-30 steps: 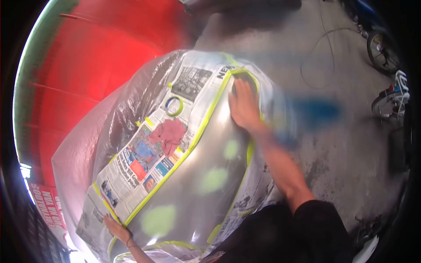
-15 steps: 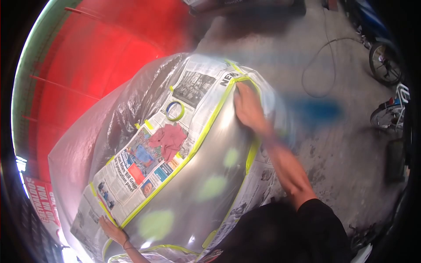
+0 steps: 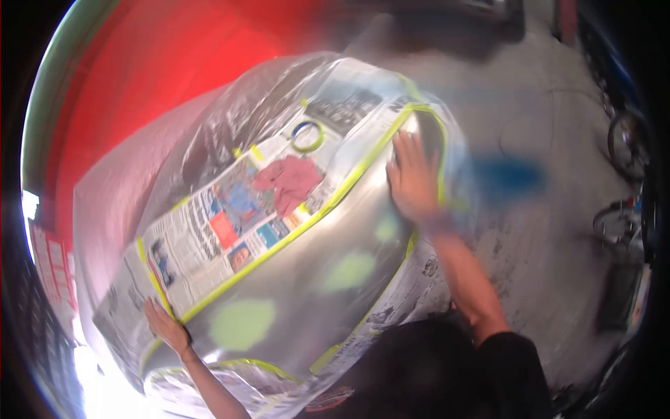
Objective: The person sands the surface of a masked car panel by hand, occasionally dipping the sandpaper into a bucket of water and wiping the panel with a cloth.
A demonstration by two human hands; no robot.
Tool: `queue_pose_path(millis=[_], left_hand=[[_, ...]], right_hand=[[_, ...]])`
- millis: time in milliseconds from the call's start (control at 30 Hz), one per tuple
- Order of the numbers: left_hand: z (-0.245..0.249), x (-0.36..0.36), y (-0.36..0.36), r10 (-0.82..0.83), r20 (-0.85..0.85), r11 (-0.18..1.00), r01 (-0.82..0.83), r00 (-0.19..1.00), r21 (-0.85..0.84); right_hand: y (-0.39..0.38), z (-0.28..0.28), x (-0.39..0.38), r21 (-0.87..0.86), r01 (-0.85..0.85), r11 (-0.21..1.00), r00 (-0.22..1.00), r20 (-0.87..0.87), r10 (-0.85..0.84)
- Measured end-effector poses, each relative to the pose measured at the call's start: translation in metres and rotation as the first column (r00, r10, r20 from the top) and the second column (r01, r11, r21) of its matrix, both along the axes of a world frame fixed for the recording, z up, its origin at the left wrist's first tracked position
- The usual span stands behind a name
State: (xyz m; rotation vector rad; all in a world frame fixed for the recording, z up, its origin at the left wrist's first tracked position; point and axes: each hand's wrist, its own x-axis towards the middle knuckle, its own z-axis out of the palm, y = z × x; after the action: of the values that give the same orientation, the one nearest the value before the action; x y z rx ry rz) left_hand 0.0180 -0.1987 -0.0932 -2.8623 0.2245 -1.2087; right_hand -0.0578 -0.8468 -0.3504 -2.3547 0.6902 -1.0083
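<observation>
My right hand [image 3: 414,183] lies flat on the upper end of a shiny grey car panel [image 3: 307,293], fingers stretched out and pointing up it. Lower left, my left hand [image 3: 167,326] rests with straight fingers on the panel's border, over newspaper [image 3: 183,241] and yellow-green masking tape [image 3: 246,272]. Neither hand holds anything. Several pale green patches [image 3: 243,324] mark the bare panel between them. On the newspaper lie a roll of masking tape [image 3: 308,136] and a crumpled reddish cloth [image 3: 288,183].
Clear plastic sheeting [image 3: 230,112] covers the vehicle beyond the newspaper. A large red surface [image 3: 160,77] stands behind it. To the right, a wheel [image 3: 628,145] and other parked items line the grey floor [image 3: 530,272]. A dark vehicle end [image 3: 467,24] shows at the top, blurred.
My right hand has come back slightly from the panel's top corner, and its fingers now show stretched out. The left hand stays near the lower-left border. The whole view has shifted and turned.
</observation>
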Motion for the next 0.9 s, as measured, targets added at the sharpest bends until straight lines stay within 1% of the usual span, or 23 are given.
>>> queue_pose_path(millis=[67, 133, 167, 200, 233, 267, 300, 333, 400, 433, 500, 533, 600, 633, 667, 700, 733, 767, 800, 833, 867, 900], left_hand=[[-0.001, 0.003, 0.000, 0.008, 0.023, 1.000, -0.009, 1.000, 0.015], [-0.001, 0.002, -0.005, 0.050, 0.012, 0.999, -0.050, 0.999, 0.022], [-0.002, 0.002, -0.004, 0.066, 0.010, 0.997, -0.067, 0.998, 0.035], [-0.004, 0.001, -0.002, 0.074, 0.007, 0.996, -0.074, 0.997, 0.048], [-0.007, -0.002, -0.001, 0.092, -0.011, 0.995, -0.092, 0.996, 0.023], [-0.006, -0.001, -0.004, 0.137, 0.004, 0.989, -0.137, 0.991, 0.049], [-0.006, 0.001, -0.007, 0.178, 0.025, 0.981, -0.179, 0.984, 0.068], [-0.005, 0.002, -0.008, 0.181, 0.020, 0.983, -0.182, 0.983, 0.037], [-0.004, 0.001, -0.010, 0.183, 0.002, 0.982, -0.183, 0.983, 0.054], [-0.003, -0.003, -0.012, 0.180, -0.008, 0.983, -0.179, 0.984, 0.044], [0.002, -0.004, -0.019, 0.179, -0.056, 0.984, -0.178, 0.982, 0.019], [0.002, -0.002, -0.019, 0.160, -0.055, 0.987, -0.159, 0.986, 0.027], [-0.003, -0.003, -0.016, 0.156, -0.012, 0.987, -0.155, 0.988, 0.033], [-0.005, -0.003, -0.014, 0.143, -0.010, 0.989, -0.142, 0.990, 0.035], [-0.005, -0.004, -0.013, 0.154, -0.013, 0.988, -0.154, 0.988, 0.034], [-0.004, -0.003, -0.013, 0.163, -0.013, 0.986, -0.162, 0.987, 0.035], [-0.003, -0.002, -0.013, 0.148, -0.003, 0.988, -0.148, 0.989, 0.034], [-0.003, -0.001, -0.011, 0.168, -0.014, 0.985, -0.167, 0.986, 0.052], [-0.005, 0.000, -0.010, 0.188, -0.026, 0.980, -0.185, 0.982, 0.076], [-0.007, 0.001, -0.008, 0.172, -0.022, 0.981, -0.169, 0.985, 0.090], [-0.009, 0.002, -0.004, 0.192, -0.034, 0.978, -0.188, 0.981, 0.089], [-0.008, 0.004, -0.002, 0.208, -0.038, 0.975, -0.204, 0.977, 0.088]], right_hand=[[0.029, -0.003, -0.018, -0.061, -0.109, 0.992, 0.990, -0.102, 0.102], [0.001, -0.016, -0.017, -0.202, -0.197, 0.959, 0.978, -0.108, 0.178], [-0.015, -0.017, -0.009, -0.226, -0.234, 0.945, 0.969, -0.130, 0.209], [-0.031, -0.015, 0.002, -0.105, -0.209, 0.972, 0.974, -0.109, 0.198], [-0.033, -0.013, 0.008, 0.023, -0.173, 0.985, 0.980, -0.091, 0.175], [-0.018, -0.019, 0.010, -0.003, -0.181, 0.983, 0.978, -0.101, 0.180], [0.001, -0.032, 0.011, -0.141, -0.150, 0.979, 0.978, -0.164, 0.127], [0.021, -0.037, 0.005, -0.277, -0.122, 0.953, 0.974, -0.217, 0.061], [0.115, 0.001, -0.032, -0.109, -0.219, 0.969, 0.964, -0.177, 0.198], [0.127, 0.010, -0.036, -0.120, -0.217, 0.969, 0.964, -0.186, 0.193], [0.145, 0.013, -0.049, -0.078, -0.374, 0.924, 0.899, -0.274, 0.341], [0.127, 0.005, -0.044, -0.070, -0.356, 0.932, 0.906, -0.271, 0.326], [0.062, -0.020, -0.017, -0.147, -0.209, 0.967, 0.976, -0.097, 0.197], [0.055, -0.028, -0.006, -0.145, -0.196, 0.970, 0.978, -0.095, 0.184], [0.049, -0.035, 0.006, -0.153, -0.138, 0.978, 0.990, -0.059, 0.131], [0.051, -0.022, 0.008, -0.157, -0.076, 0.985, 0.997, -0.020, 0.074], [0.075, -0.022, 0.001, -0.173, -0.069, 0.982, 0.991, -0.127, 0.047], [0.115, -0.004, -0.012, -0.187, -0.064, 0.980, 0.972, -0.235, 0.018], [0.128, 0.000, -0.019, -0.182, -0.047, 0.982, 0.973, -0.231, 0.004], [0.140, 0.000, -0.026, -0.193, -0.141, 0.971, 0.973, -0.208, 0.100], [0.147, -0.002, -0.035, -0.194, -0.229, 0.954, 0.964, -0.184, 0.194], [0.128, 0.001, -0.035, -0.231, -0.232, 0.945, 0.970, -0.125, 0.207]])
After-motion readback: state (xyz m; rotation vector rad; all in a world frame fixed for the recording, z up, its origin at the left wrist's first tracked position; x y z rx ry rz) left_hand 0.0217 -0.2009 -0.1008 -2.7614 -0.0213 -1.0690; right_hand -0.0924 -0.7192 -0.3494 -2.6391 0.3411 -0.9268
